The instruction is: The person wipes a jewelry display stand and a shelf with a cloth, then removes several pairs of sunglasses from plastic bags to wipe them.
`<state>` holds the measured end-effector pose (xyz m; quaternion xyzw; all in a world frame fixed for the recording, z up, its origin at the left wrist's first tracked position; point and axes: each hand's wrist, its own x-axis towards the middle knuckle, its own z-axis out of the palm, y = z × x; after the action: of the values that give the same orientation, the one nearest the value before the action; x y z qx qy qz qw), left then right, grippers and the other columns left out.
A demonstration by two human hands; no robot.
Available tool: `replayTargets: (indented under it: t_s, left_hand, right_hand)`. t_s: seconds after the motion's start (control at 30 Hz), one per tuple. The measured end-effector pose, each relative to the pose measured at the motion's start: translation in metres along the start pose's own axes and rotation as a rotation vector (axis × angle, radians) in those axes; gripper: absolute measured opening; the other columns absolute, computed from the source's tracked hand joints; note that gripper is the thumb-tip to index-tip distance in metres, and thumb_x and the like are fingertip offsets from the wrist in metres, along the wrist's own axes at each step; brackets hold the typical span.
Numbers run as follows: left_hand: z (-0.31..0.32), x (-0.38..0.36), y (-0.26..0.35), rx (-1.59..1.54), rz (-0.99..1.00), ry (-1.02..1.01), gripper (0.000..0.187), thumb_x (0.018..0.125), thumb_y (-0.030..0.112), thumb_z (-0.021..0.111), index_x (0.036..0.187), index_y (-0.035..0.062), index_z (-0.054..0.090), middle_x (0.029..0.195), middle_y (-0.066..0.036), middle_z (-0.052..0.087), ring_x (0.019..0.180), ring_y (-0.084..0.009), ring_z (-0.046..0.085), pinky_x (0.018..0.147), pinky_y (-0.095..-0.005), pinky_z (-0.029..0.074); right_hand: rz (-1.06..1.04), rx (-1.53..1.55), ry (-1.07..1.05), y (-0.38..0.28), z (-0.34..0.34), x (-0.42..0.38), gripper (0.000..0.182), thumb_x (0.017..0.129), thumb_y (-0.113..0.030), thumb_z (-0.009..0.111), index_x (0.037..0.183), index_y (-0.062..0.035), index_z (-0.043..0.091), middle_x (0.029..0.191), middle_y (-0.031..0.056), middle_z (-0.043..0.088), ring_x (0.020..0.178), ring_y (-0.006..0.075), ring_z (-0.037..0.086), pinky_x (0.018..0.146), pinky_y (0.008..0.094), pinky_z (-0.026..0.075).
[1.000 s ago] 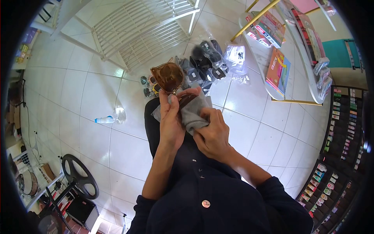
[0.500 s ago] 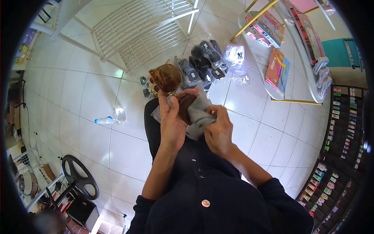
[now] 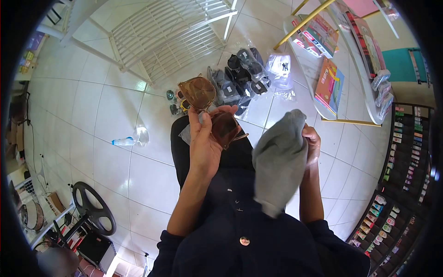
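Observation:
My left hand [image 3: 206,143] is closed on a pair of brown sunglasses [image 3: 224,129], gripping near the bridge, with the large tinted lenses on either side of my fingers. A bit of clear plastic shows behind that hand. Off to the right, my right hand [image 3: 312,143] pinches the edge of a grey cloth [image 3: 280,161], which hangs loose and apart from the sunglasses. On the floor just beyond my left hand lie several more sunglasses [image 3: 171,95], partly hidden by the held pair.
Dark caps in plastic bags [image 3: 240,76] and a white cap [image 3: 278,69] lie on the tiled floor ahead. A white slatted rack [image 3: 161,37] stands behind them. Shelves with books [image 3: 328,87] are at right. A clear plastic bottle with a blue label [image 3: 124,141] lies at left.
My right hand has drawn the grey cloth off the sunglasses and moved it to the right, where it now hangs spread out. My left hand has stayed nearly still with the sunglasses.

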<state>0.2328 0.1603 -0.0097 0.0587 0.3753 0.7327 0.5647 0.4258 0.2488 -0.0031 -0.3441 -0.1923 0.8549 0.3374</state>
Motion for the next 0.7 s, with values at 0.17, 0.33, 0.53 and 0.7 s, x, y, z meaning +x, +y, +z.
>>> replayTargets:
  t_s: [0.17,0.33,0.53,0.7]
  left_hand:
    - [0.012,-0.006,-0.009,-0.012,0.030,-0.018,0.031,0.093,0.025,0.030,0.122,0.0164,0.022,0.107,-0.012,0.051,0.108,-0.0218,0.047,0.082,-0.0347,0.045]
    - [0.015,-0.008,-0.014,-0.014,0.140,0.041,0.035,0.092,0.024,0.036,0.122,0.0117,0.021,0.102,-0.011,0.051,0.105,-0.0207,0.048,0.084,-0.0333,0.042]
    - [0.013,-0.009,-0.018,-0.008,0.130,0.030,0.032,0.093,0.022,0.033,0.121,0.0114,0.022,0.101,-0.012,0.052,0.107,-0.0228,0.048,0.084,-0.0334,0.043]
    - [0.012,-0.008,-0.015,-0.001,0.108,0.032,0.032,0.093,0.022,0.031,0.122,0.0116,0.022,0.101,-0.013,0.052,0.109,-0.0254,0.046,0.086,-0.0355,0.043]
  right_hand:
    - [-0.111,-0.976,-0.140,0.037,0.018,0.003,0.037,0.064,-0.008,0.060,0.098,0.0040,0.052,0.102,0.0127,0.047,0.097,0.0225,0.049,0.082,0.0322,0.040]
    - [-0.531,-1.523,-0.223,0.065,0.050,-0.013,0.034,0.061,-0.001,0.052,0.094,-0.0012,0.056,0.109,0.0153,0.038,0.088,0.0319,0.050,0.074,0.0354,0.043]
    - [-0.496,-1.647,0.014,0.061,0.043,-0.005,0.028,0.058,0.003,0.051,0.083,-0.0047,0.061,0.100,0.0131,0.041,0.076,0.0282,0.050,0.062,0.0376,0.043]
    - [-0.620,-1.588,-0.183,0.074,0.049,-0.014,0.027,0.057,0.005,0.052,0.082,-0.0016,0.060,0.096,0.0137,0.042,0.071,0.0269,0.049,0.062,0.0337,0.042]
